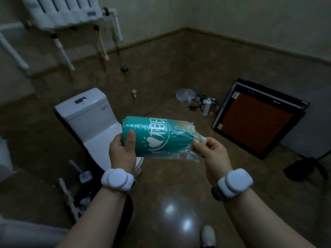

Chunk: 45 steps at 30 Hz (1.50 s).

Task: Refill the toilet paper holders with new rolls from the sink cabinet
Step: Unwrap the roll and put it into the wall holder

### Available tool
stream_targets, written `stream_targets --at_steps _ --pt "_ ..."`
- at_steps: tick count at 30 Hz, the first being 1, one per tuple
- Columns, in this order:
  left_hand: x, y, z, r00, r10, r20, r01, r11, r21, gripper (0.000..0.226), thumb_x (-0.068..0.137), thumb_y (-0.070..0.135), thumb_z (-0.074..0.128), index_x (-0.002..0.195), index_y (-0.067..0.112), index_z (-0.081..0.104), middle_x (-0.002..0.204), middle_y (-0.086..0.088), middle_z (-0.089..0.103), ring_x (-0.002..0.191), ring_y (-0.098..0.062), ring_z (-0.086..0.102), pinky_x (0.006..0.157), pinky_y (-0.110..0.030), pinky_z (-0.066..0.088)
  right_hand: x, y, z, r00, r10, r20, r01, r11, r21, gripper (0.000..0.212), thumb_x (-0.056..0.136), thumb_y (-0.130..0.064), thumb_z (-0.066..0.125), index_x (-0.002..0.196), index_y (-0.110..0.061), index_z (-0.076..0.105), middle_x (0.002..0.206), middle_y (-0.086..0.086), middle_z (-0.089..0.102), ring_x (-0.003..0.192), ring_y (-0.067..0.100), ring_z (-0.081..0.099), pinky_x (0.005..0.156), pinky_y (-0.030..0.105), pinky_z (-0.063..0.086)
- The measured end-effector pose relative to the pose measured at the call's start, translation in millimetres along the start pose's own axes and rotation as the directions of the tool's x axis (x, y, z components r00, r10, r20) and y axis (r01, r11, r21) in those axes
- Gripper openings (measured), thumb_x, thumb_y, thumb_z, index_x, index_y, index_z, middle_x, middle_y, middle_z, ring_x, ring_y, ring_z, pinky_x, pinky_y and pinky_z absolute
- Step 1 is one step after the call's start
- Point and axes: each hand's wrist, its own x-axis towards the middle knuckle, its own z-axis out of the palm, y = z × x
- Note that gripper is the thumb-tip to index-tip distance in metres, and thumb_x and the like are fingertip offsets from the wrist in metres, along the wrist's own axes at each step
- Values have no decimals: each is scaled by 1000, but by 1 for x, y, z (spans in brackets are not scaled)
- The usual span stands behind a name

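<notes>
I hold a toilet paper roll (154, 136) in a teal plastic wrapper with white print, lying sideways in front of me. My left hand (123, 151) grips its left end, thumb on top. My right hand (211, 151) pinches the loose, torn plastic at the right end, where a bit of white paper shows. Both wrists carry white bands. No paper holder is in view.
A white toilet (89, 120) stands just beyond my left hand, a toilet brush (84, 174) beside it. Several bottles (206, 102) and a framed dark board (258, 119) lean in the far right corner. A radiator (62, 11) and pipes hang on the left wall.
</notes>
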Motion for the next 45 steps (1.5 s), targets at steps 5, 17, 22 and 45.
stream_targets --at_steps 5,17,22,45 --pt "15 2 13 993 -12 -117 21 997 79 59 61 84 42 74 29 57 75 12 60 71 -5 58 59 -23 43 50 -3 0 1000 -23 21 24 999 -38 7 86 -13 63 80 -9 63 77 9 65 69 18 60 68 33 53" --pt "42 54 88 718 433 545 -647 128 752 63 55 69 68 84 14 70 97 -14 60 98 -34 47 83 -47 37 158 -90 2 398 -52 916 909 159 -385 56 72 -41 73 121 -43 45 156 -3 11 141 20 21 110 36 30" --pt "47 54 90 665 411 623 -695 34 718 65 63 75 48 83 16 69 94 -9 59 98 -24 36 84 -38 25 177 -88 23 312 160 936 944 62 -325 61 70 -38 75 122 -38 44 158 -2 5 135 23 36 102 36 42" --pt "81 -9 -19 985 172 -8 -104 629 771 127 48 62 75 138 33 -9 142 -8 43 122 17 3 113 -47 1 208 -19 164 145 183 972 777 588 -226 46 72 -42 73 111 -38 49 144 -19 27 122 -2 42 97 15 44"
